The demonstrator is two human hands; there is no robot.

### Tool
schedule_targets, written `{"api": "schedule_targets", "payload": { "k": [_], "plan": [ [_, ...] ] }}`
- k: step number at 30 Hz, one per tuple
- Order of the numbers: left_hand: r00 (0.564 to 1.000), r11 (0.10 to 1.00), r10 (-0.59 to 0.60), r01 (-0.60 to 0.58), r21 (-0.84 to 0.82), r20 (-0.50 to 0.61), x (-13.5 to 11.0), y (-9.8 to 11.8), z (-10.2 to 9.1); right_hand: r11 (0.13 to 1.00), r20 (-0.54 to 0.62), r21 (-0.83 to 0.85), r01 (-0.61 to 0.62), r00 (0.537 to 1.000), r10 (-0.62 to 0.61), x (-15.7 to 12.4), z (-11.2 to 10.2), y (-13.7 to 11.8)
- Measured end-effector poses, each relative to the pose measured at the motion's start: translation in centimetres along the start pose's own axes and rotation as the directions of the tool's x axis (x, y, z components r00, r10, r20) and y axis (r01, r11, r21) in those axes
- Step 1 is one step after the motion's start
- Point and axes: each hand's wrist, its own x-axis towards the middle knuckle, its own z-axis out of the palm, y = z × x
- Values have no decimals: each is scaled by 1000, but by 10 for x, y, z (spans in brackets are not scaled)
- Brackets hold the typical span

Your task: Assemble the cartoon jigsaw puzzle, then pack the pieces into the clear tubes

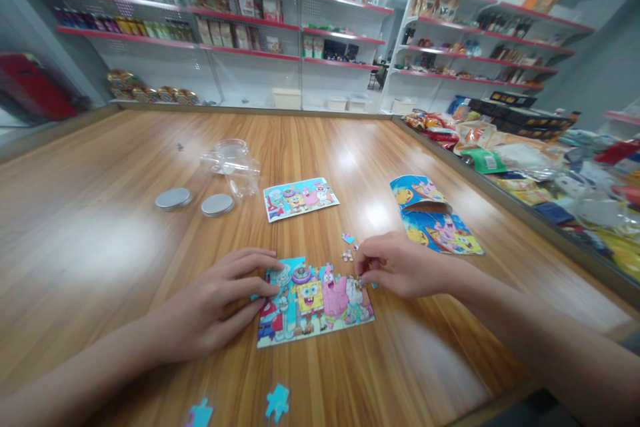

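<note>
Cardboard puzzle point(311, 310) lies flat on the bench point(400, 373), left hand point(220, 293) spread at its left edge, seemingly steadying it, right hand point(400, 263) curled at its right, whether pinching anything I can't tell, card point(301, 200) just beyond it, presumably for easy viewing.

You can read no words, numbers or brands here; any print on the shelved packages point(247, 1) is too blurred.

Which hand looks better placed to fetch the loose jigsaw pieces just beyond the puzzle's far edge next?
Probably the right hand: it is at the right edge of the partly assembled jigsaw puzzle, close beside those loose pieces. The left hand is at the puzzle's left edge, farther away.
</note>
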Motion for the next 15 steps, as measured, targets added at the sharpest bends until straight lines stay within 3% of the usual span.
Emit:
{"api": "schedule_targets", "payload": {
  "k": [15],
  "plan": [
    [1000,1000,4,-4,10,14,-1,0,-1,993,28,-119,-9,1000,13,3,6,3]
  ]
}}
